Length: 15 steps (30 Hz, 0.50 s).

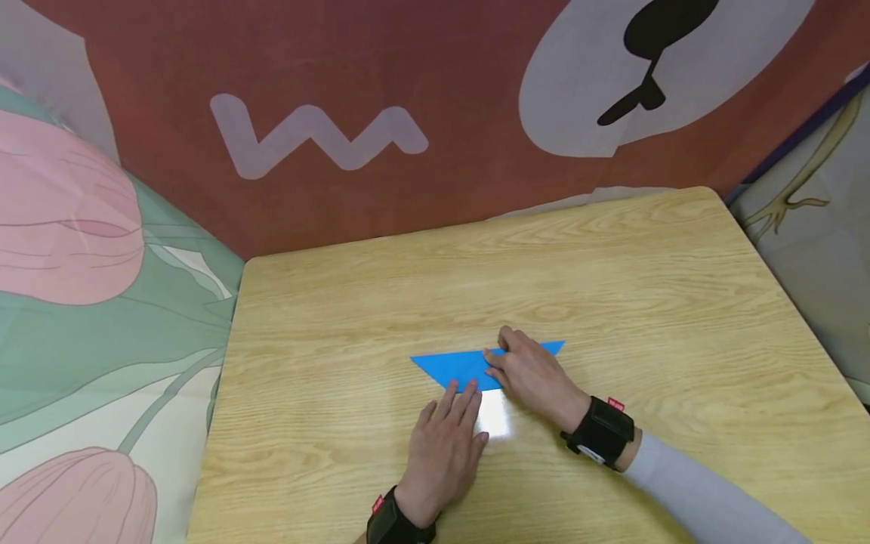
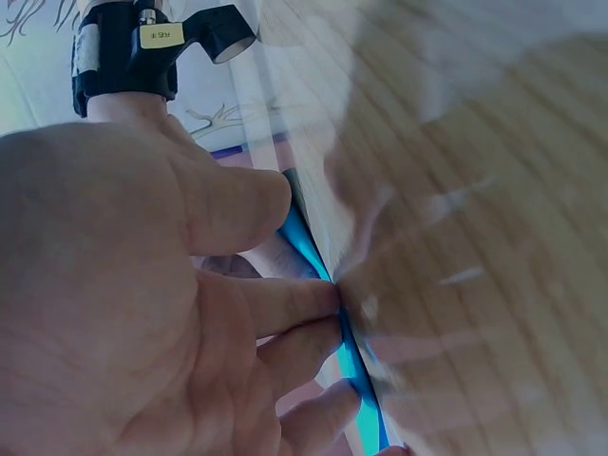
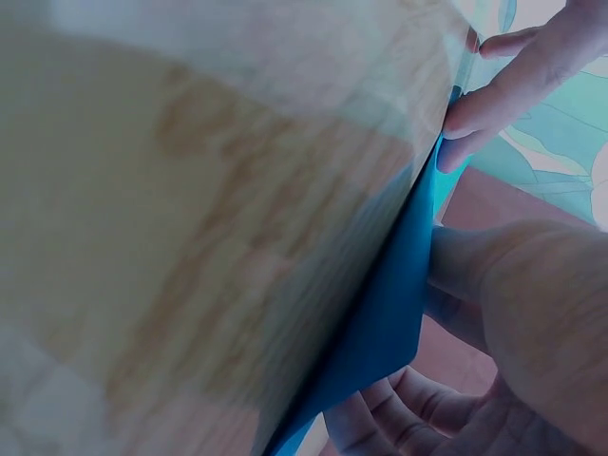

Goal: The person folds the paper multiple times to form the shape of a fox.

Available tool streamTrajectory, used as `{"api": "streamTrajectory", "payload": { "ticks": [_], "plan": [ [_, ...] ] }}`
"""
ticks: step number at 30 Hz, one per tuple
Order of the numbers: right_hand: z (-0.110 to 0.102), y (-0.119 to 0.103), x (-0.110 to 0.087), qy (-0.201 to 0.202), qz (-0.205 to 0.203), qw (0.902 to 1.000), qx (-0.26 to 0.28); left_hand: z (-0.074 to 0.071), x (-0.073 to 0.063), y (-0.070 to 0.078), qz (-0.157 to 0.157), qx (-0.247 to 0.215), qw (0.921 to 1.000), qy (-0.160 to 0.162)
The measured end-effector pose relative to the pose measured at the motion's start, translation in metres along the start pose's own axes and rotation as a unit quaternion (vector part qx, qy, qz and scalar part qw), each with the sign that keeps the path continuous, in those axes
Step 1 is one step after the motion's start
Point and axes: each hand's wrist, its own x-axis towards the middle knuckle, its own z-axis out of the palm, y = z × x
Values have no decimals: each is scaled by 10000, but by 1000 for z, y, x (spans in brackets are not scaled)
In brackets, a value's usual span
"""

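Note:
A folded sheet of blue paper (image 1: 451, 369) lies on the wooden table in the head view, its long edge away from me and its ends tapering to points. My left hand (image 1: 445, 446) has its fingers spread straight, with the fingertips pressing the paper's near edge. On the right half of the paper is my right hand (image 1: 537, 378), its fingers bent and gripping. The right wrist view shows a raised part of the blue paper (image 3: 370, 313) between the thumb and the curled fingers. In the left wrist view the paper (image 2: 353, 366) appears as a thin strip beside the left fingertips.
The light wooden table (image 1: 326, 325) extends around both hands, with a bright reflection just below the paper. Behind it hangs a brown cloth (image 1: 381, 60) with a cartoon face. A floral cloth (image 1: 68, 363) covers the left side. Each wrist wears a black band (image 1: 601, 432).

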Motion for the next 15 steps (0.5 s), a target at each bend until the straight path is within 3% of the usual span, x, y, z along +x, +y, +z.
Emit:
{"api": "streamTrajectory", "payload": {
  "ticks": [5,10,15],
  "plan": [
    [0,0,-1,2,-3,10000,-6,1,0,0,-23,-37,10000,58],
    [0,1,-1,29,-53,10000,-41,-6,-2,-1,-236,-90,9995,-170],
    [1,0,0,54,-84,9999,-44,-4,-8,-9,-418,-278,9986,-156]
  ]
}}
